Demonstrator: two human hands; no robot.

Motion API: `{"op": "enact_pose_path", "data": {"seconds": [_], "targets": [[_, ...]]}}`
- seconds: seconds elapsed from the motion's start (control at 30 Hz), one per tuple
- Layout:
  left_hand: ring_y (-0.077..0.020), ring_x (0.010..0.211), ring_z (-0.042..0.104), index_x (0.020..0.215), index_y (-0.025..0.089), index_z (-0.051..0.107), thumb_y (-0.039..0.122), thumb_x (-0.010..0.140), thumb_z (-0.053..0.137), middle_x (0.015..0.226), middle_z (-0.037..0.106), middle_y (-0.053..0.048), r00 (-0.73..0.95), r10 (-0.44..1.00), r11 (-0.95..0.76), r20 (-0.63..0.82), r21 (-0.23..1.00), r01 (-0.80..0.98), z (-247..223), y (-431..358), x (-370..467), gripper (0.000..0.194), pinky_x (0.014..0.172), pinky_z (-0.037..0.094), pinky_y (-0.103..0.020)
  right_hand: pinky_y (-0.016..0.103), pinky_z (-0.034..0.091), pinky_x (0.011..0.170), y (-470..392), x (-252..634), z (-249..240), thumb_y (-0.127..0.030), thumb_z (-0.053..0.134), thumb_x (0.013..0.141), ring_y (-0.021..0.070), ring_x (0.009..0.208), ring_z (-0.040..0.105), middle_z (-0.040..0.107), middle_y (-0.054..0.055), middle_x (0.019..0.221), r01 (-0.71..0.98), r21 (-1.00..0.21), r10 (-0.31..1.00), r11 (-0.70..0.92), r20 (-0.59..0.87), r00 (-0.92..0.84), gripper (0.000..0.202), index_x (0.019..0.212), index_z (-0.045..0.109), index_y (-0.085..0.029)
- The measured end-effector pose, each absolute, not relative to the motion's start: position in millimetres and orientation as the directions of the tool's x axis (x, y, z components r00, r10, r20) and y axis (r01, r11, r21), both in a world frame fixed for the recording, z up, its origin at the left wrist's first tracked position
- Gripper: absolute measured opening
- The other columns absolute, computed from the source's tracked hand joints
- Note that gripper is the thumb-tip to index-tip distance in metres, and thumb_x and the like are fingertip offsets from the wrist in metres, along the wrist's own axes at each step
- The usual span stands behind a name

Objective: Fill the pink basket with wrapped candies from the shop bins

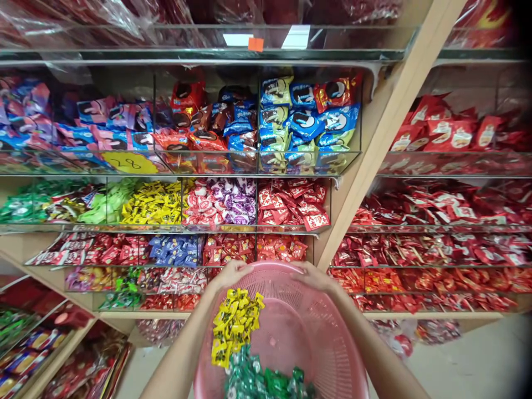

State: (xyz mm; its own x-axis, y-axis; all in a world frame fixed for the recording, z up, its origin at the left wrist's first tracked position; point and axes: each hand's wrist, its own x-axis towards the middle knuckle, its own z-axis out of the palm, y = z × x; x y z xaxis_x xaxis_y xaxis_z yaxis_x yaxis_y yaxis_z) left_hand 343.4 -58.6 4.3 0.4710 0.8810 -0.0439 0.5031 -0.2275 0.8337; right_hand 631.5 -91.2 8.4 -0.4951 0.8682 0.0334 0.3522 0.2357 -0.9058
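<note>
Head view: from above, facing forward and down
Pink basket [291, 332]: close below, cut by the lower edge
Candy shelves [384, 133]: farther off, straight ahead

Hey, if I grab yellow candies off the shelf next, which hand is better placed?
Probably your left hand: it holds the pink basket on the side nearer the yellow shelf candies. Your right hand, farther from them, also grips the basket and could perhaps steady it.

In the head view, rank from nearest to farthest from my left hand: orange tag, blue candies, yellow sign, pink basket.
1. Pink basket, its rim in the left hand.
2. Blue candies, shelved left of it.
3. Yellow sign, farther up and left.
4. Orange tag, on the highest visible shelf edge.
</note>
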Motion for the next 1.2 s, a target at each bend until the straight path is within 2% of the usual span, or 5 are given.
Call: {"op": "enact_pose_path", "data": {"seconds": [0.17,0.47,0.77,0.93,1.2], "targets": [[-0.0067,0.052,0.028,0.060,0.014,0.050,0.062,0.074,0.039,0.053,0.032,0.006,0.421,0.907,-0.268,-0.030,0.730,0.629,-11.8,-52.8,344.0,0.052,0.048,0.021,-0.019,0.028,0.045,0.071,-86.6,632.3,-7.8,-0.041,0.051,0.077,0.0166,0.077,0.056,0.064,0.003,0.089,0.392,-0.888,0.885,0.239,0.034,-0.464,0.038,0.103,0.062,-0.016],[-0.0096,0.057,0.042,0.068,0.017,0.057,0.055,0.080,0.037,0.059,0.051,0.002,0.346,0.938,-0.298,0.016,0.546,0.783,-12.3,-65.5,362.9,0.045,0.052,0.024,-0.019,0.029,0.045,0.069,-96.3,649.6,-2.4,-0.035,0.049,0.078,0.0188,0.076,0.057,0.065,0.004,0.084,0.472,-0.836,0.899,0.279,0.055,-0.434,0.034,0.102,0.063,-0.015],[-0.0126,0.066,0.051,0.089,0.019,0.060,0.053,0.076,0.043,0.073,0.060,0.001,0.297,0.954,-0.252,0.033,0.621,0.742,4.8,-55.8,364.8,0.040,0.059,0.033,-0.020,0.028,0.045,0.072,-77.6,647.6,-4.9,-0.034,0.050,0.077,0.0190,0.077,0.059,0.067,0.005,0.089,0.517,-0.779,0.899,0.354,0.131,-0.418,0.031,0.098,0.064,-0.015],[-0.0128,0.064,0.052,0.084,0.018,0.060,0.053,0.076,0.043,0.070,0.060,0.000,0.293,0.956,-0.211,-0.036,0.609,0.764,-6.4,-50.6,363.8,0.039,0.057,0.032,-0.020,0.028,0.044,0.071,-77.5,641.2,-17.5,-0.034,0.049,0.078,0.0196,0.079,0.061,0.067,0.005,0.089,0.637,-0.702,0.933,0.318,0.111,-0.344,0.029,0.097,0.063,-0.017],[-0.0110,0.056,0.045,0.071,0.018,0.057,0.054,0.079,0.040,0.058,0.051,0.002,0.368,0.930,-0.319,0.020,0.547,0.774,-8.5,-39.8,364.4,0.041,0.051,0.026,-0.019,0.025,0.040,0.063,-74.6,638.2,-3.8,-0.041,0.034,0.087,0.0193,0.073,0.062,0.066,0.005,0.078,0.851,-0.510,0.980,0.125,0.195,-0.028,0.033,0.096,0.059,-0.021]]}}
